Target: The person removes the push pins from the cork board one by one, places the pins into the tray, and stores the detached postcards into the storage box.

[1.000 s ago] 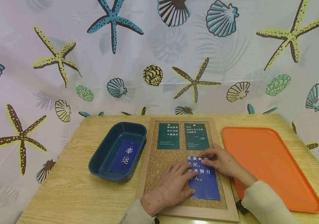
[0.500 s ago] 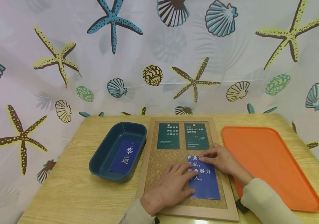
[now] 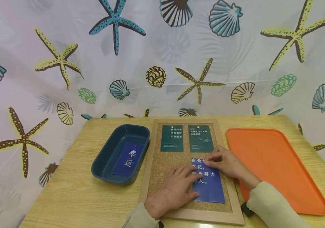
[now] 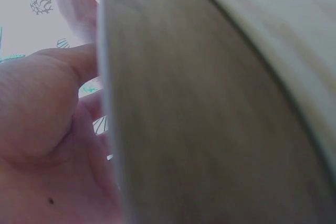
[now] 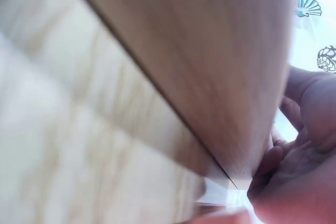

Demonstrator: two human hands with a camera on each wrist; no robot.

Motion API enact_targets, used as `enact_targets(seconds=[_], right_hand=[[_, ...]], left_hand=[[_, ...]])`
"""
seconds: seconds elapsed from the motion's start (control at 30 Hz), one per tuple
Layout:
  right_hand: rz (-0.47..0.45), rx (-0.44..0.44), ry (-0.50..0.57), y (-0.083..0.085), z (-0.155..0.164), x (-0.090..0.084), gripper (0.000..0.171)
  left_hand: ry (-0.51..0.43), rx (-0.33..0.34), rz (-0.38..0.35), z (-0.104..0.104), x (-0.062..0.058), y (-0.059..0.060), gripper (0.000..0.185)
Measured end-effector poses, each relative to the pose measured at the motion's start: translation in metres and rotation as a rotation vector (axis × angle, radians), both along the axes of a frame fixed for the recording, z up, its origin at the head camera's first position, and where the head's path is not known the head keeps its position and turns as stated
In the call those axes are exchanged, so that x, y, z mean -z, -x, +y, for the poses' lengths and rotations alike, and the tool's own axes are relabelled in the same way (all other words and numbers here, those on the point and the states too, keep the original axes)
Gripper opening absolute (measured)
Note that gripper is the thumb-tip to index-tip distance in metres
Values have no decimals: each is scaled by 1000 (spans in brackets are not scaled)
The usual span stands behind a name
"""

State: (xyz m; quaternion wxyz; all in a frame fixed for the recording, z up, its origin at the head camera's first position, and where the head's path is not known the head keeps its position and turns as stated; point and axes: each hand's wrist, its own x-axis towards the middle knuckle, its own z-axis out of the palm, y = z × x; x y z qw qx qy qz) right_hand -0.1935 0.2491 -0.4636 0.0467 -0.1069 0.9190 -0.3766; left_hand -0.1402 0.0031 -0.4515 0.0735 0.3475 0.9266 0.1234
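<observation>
A blue card (image 3: pixel 211 190) with white characters lies at the lower right of a wood-framed cork board (image 3: pixel 165 164). My left hand (image 3: pixel 176 186) rests flat on the card's left edge, fingers straight, holding it down. My right hand (image 3: pixel 226 163) has thumb and fingertips bunched on the card's top edge, pinching there; whether a pin is under them is hidden. Two dark green cards (image 3: pixel 172 138) (image 3: pixel 200 138) sit pinned side by side at the board's top. The wrist views show only blurred wood frame (image 4: pixel 210 129) with my left palm (image 4: pixel 37 145), and my right-hand fingers (image 5: pixel 304 171).
Left of the board stands a dark blue bin (image 3: pixel 102 158) with another blue card (image 3: pixel 128 158) lying inside. A large orange tray (image 3: pixel 270 164) lies to the right, close to my right sleeve. A seashell-print curtain (image 3: pixel 162 63) hangs behind the wooden table (image 3: pixel 74 190).
My right hand's fingertips have shifted slightly right along the blue card's top edge. The left hand and the card have stayed put.
</observation>
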Motion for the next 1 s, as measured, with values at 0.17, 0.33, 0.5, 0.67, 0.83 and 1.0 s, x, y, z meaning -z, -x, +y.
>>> enact_targets(seconds=[0.17, 0.33, 0.5, 0.67, 0.83, 1.0], right_hand=[[-17, -36, 7, -1, 3, -3, 9], [-49, -55, 4, -3, 7, -6, 8], [-54, -49, 7, -5, 7, -8, 8], [-18, -32, 16, -9, 5, -11, 6], [3, -1, 4, -13, 4, -14, 6], [38, 4, -1, -16, 4, -15, 5]], left_hand=[[-10, -6, -11, 1, 2, 0, 56], [-15, -14, -43, 1, 2, -1, 56], [-25, -18, -45, 1, 2, -2, 55], [-26, -18, -32, 0, 1, -1, 55], [-20, -18, -27, 1, 1, 0, 55], [-16, -24, -36, 0, 0, -1, 55]])
